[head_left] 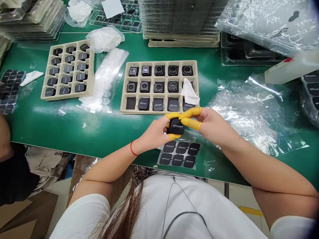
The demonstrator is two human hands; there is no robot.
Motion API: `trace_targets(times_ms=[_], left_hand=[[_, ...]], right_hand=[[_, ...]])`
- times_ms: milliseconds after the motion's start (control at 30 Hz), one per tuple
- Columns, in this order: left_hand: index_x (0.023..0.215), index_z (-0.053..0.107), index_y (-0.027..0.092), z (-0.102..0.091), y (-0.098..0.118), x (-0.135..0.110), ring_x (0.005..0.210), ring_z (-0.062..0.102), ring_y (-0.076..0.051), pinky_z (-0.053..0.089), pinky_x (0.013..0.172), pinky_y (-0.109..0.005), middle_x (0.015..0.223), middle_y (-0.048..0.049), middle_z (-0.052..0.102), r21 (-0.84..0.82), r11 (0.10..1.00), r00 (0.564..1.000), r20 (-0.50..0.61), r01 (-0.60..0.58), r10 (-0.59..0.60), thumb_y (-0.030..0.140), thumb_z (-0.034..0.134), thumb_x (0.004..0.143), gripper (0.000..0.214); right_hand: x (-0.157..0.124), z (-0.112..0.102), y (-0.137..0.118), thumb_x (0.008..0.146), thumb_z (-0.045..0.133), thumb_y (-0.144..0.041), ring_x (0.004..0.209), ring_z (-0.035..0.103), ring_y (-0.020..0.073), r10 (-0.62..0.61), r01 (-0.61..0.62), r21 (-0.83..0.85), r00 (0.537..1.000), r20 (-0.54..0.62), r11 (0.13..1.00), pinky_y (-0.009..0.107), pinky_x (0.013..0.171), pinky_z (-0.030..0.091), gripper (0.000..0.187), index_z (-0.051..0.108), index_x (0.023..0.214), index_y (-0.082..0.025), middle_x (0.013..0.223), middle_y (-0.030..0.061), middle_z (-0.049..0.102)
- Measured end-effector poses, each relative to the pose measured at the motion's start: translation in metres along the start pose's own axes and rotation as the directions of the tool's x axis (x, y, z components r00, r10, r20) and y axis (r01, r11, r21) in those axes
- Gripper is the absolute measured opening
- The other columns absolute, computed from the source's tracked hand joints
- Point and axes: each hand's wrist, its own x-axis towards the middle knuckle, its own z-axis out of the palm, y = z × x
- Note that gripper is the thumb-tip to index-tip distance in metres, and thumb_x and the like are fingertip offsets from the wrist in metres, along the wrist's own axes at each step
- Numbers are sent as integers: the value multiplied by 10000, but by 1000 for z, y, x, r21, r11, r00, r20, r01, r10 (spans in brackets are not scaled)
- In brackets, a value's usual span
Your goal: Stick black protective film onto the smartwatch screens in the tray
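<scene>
A square black smartwatch (pixel 171 127), its front covered by a black HiFuture film (pixel 178 127), is held at the table's front edge by my left hand (pixel 156 132). Yellow finger cots cover the tips of that thumb and finger. From the other side, my right hand (pixel 211 124), also in yellow finger cots, pinches the film's upper right corner. Just below lies a sheet of black HiFuture films (pixel 178 154). Beyond my hands stands a beige tray (pixel 123 96) with watches in its cells, some back up, some film up. A white cloth (pixel 189 93) lies over its right end.
Another beige tray (pixel 45 97) of watches stands left, beside a plastic strip of round white stickers (pixel 107 76). Crumpled clear bags (pixel 246 113) and a white bottle (pixel 291 68) lie right. Stacked trays (pixel 179 20) line the back. A person's arm (pixel 4 141) shows far left.
</scene>
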Motion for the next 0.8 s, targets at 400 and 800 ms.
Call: trace_targets(times_ms=[400,800], left_hand=[[1302,512,187,0,3,0,851,667,-115,575,811,-259,1113,-49,686,-8,1000,1000,19,11,-11,218,708,795,544],[1300,517,227,1,2,0,786,648,-115,525,697,-240,1056,-28,690,-21,1000,1000,1,14,-14,213,721,785,555]], right_hand=[[0,0,1,790,737,-369,885,664,222,-13,13,-16,1000,6,1000,391,874,517,162,746,860,-223,919,41,732],[-5,6,6,889,600,-373,931,627,302,-420,311,-604,906,-44,734,527,950,445,223,725,985,-216,910,101,697]])
